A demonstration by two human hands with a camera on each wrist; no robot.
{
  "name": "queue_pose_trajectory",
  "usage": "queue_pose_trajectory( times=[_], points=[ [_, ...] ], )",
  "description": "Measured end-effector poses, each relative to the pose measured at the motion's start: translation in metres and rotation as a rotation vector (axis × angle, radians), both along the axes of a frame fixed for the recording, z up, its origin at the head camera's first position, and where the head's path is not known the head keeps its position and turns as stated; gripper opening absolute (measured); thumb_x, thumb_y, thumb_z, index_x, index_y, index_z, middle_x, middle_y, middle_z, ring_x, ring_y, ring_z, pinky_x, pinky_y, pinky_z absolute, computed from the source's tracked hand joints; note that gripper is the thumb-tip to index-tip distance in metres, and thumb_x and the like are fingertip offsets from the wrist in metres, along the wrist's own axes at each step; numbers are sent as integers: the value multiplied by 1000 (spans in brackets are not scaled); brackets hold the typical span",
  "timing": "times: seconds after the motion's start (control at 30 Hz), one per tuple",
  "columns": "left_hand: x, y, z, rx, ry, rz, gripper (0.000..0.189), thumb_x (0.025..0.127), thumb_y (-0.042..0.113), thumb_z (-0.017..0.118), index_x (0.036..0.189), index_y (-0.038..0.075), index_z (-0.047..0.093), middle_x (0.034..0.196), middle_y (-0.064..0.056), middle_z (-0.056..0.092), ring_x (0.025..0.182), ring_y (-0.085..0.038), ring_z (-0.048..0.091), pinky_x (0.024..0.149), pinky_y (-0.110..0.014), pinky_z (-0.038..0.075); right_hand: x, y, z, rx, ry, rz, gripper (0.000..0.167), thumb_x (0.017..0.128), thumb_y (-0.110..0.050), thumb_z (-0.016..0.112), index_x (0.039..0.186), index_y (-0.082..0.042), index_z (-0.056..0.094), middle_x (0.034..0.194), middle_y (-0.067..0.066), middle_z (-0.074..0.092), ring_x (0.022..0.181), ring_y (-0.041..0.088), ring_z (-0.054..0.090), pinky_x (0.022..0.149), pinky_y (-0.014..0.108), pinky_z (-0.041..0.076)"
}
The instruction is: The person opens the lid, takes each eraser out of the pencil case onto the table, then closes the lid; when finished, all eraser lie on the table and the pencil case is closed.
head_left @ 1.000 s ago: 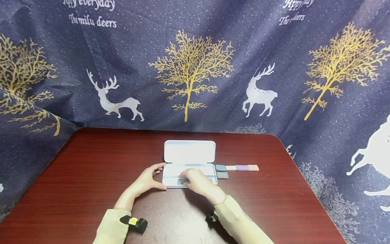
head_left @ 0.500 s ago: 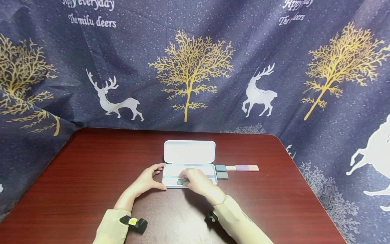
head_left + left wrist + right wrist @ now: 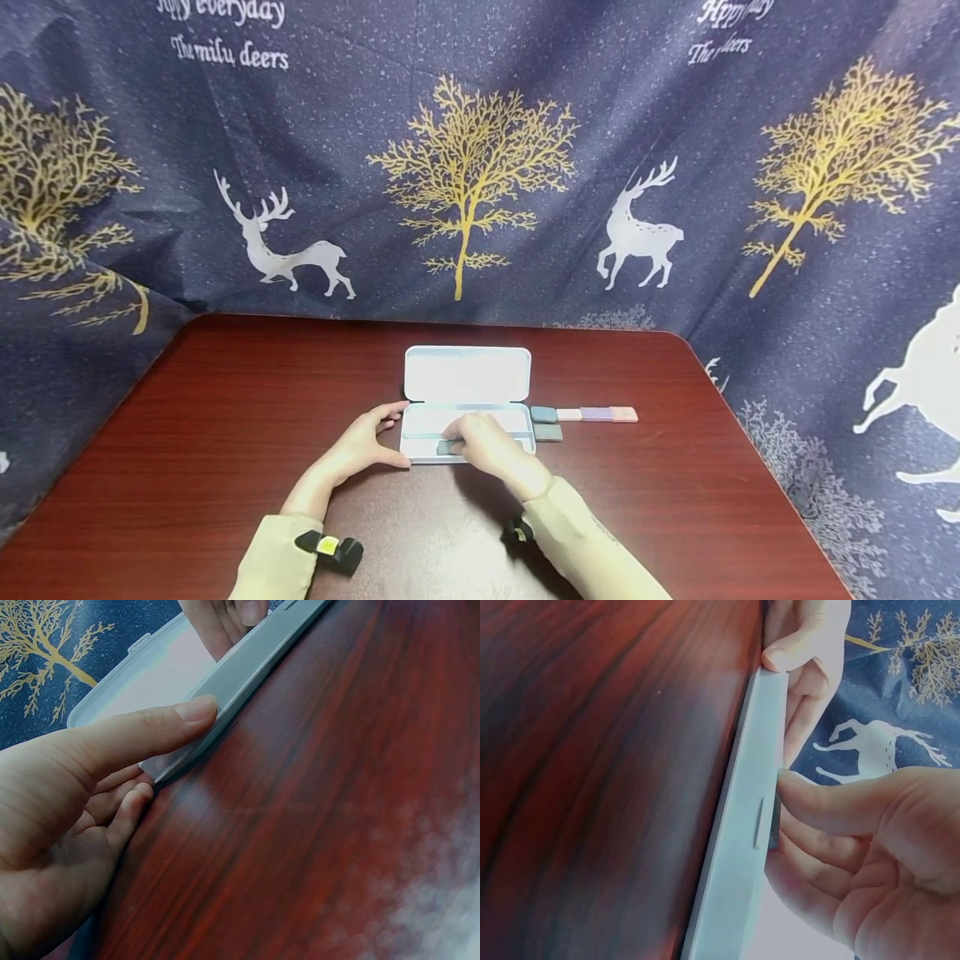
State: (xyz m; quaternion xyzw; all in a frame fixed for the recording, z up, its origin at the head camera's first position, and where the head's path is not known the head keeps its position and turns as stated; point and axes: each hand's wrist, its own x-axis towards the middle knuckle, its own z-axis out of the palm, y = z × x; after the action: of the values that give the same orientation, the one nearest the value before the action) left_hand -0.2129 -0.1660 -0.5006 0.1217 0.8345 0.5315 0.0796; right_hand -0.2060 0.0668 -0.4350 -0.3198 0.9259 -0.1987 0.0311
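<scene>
A light blue pencil case [image 3: 422,459] lies on the table with its lid [image 3: 467,373] standing up at the back. My left hand [image 3: 360,443] holds its left end, the thumb on the front wall [image 3: 240,671] and the other fingers reaching round to the back. Inside the front compartment my right hand [image 3: 491,452] pinches a small grey-green block [image 3: 444,448], mostly covered by the fingers. Only a dark sliver of the block [image 3: 774,825] shows in the right wrist view, behind the case's front wall.
Right of the case lie a teal block [image 3: 543,414], a grey one [image 3: 548,433] and a row of white, purple [image 3: 596,414] and peach [image 3: 624,414] pieces. A dark blue printed cloth [image 3: 465,167] hangs behind the reddish-brown table [image 3: 247,400].
The right hand and the block in its fingers shift very slightly within the front compartment. My left hand and the case keep their place.
</scene>
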Motion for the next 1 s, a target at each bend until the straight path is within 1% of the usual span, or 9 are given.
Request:
queue_pose_trajectory(
  times=[0.17,0.33,0.73,1.0],
  points=[
    [0,1,1,5,-6,-3,97,60,13,93,143,-2,45,134,-23,52,128,-40,50,112,-48,42,0,-1,1,16,18,-1,17,81,3,72,97,-1,77,98,9,76,98,24,70,90,32,58],
    [0,1,0,0,0,-4,97,60,13,93,142,-2,44,133,-23,52,127,-41,50,111,-48,43,0,-1,0,6,21,-3,14,80,1,74,93,-1,77,94,9,76,95,24,71,87,31,59],
    [1,0,0,0,6,-2,97,60,13,93,142,-2,45,134,-23,52,127,-41,51,111,-49,43,-4,-1,-3,-16,-53,-42,15,79,-1,76,94,1,76,93,11,76,92,24,72,83,30,60],
    [2,0,1,-13,9,-6,97,60,13,93,142,-3,44,134,-23,52,127,-40,51,111,-49,43,-5,-1,-3,-19,-64,-56,14,80,-4,76,94,0,76,94,10,76,95,24,72,85,31,60]
  ],
)
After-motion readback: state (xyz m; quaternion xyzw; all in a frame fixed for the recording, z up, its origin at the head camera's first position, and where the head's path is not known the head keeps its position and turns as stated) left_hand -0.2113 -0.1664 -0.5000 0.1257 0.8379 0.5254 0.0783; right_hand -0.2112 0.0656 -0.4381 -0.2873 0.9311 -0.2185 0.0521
